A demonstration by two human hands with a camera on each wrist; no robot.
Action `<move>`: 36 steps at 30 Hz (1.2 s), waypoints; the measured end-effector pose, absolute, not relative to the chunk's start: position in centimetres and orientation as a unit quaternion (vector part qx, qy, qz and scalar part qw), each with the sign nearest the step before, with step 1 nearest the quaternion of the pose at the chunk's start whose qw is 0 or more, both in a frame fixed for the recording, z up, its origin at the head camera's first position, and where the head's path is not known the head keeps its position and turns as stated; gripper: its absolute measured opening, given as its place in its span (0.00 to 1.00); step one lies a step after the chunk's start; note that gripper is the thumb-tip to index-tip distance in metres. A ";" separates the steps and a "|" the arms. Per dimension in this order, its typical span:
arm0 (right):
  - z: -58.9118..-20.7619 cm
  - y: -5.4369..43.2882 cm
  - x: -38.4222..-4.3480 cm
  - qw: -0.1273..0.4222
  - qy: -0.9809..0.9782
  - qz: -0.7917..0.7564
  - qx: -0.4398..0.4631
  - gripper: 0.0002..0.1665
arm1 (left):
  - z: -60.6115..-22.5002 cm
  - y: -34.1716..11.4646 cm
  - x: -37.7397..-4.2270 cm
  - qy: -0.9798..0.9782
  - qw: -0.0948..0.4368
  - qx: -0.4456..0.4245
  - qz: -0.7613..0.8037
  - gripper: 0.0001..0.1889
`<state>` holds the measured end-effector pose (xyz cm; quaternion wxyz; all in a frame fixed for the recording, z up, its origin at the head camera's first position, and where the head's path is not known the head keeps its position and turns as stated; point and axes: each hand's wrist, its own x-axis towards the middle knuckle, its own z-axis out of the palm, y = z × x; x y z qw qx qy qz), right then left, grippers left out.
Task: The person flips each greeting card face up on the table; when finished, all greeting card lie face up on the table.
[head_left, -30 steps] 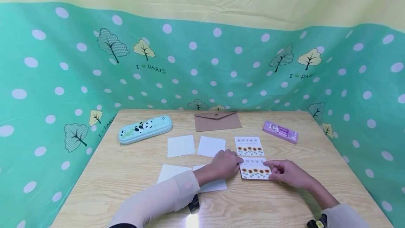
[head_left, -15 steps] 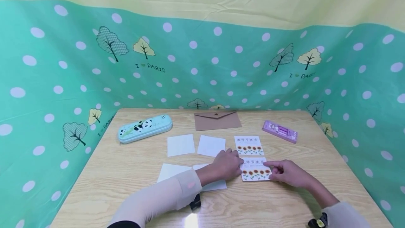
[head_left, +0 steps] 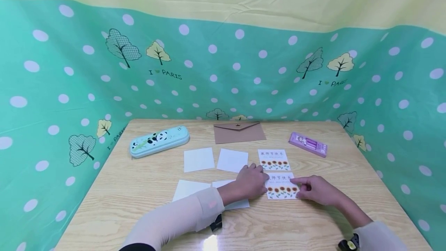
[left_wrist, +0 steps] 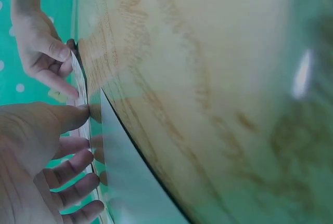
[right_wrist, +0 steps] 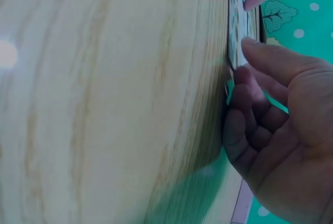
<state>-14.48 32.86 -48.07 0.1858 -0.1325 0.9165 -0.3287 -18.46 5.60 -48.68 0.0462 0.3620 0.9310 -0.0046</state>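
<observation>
Two flowered cards stand in a column at the right of four white sheets (head_left: 199,160): the far card (head_left: 273,159) lies flat, with neither hand on it, and the near card (head_left: 283,187) lies just below it, between the two hands. The near card looks all but settled, its top edge close to the far card's bottom edge and roughly in line with it. What seems left is at most a small straightening and letting go. The left hand (head_left: 251,181) touches the near card's left edge with thumb and fingertips, its fingers loosely bent and not wrapped round it. The right hand (head_left: 317,191) has index finger and thumb at the card's right edge, the other fingers curled; whether it pinches the card I cannot tell. Behind them, the envelope (head_left: 240,133) lies with its flap folded down, and the case (head_left: 159,141) and the purple box (head_left: 308,145) are untouched. The left sleeve (head_left: 177,216) and forearm cover parts of both nearer sheets, and a left finger hides the start of the near card's heading. The small print is too fine to read. Both wrist views show the table (head_left: 271,224) so steeply edge-on that the card's face barely shows.
</observation>
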 end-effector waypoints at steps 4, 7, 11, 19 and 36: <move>-48.1 32.9 -14.5 0.176 0.920 -0.323 -0.134 0.29 | -48.5 5.6 -18.4 0.933 0.056 0.356 0.001 0.22; -47.9 33.0 -14.6 0.179 0.917 -0.330 -0.136 0.29 | -48.3 5.8 -18.4 0.935 0.057 0.351 0.006 0.22; -47.5 33.2 -14.8 0.189 0.912 -0.337 -0.140 0.29 | -48.1 6.1 -18.3 0.938 0.053 0.341 0.009 0.22; -46.2 32.5 -15.4 0.164 0.919 -0.311 -0.178 0.28 | -47.5 6.0 -18.4 0.940 0.060 0.336 0.022 0.21; -46.5 27.7 -19.7 0.120 0.925 -0.308 -0.188 0.24 | -46.1 -1.3 -22.1 0.954 0.058 0.283 0.086 0.26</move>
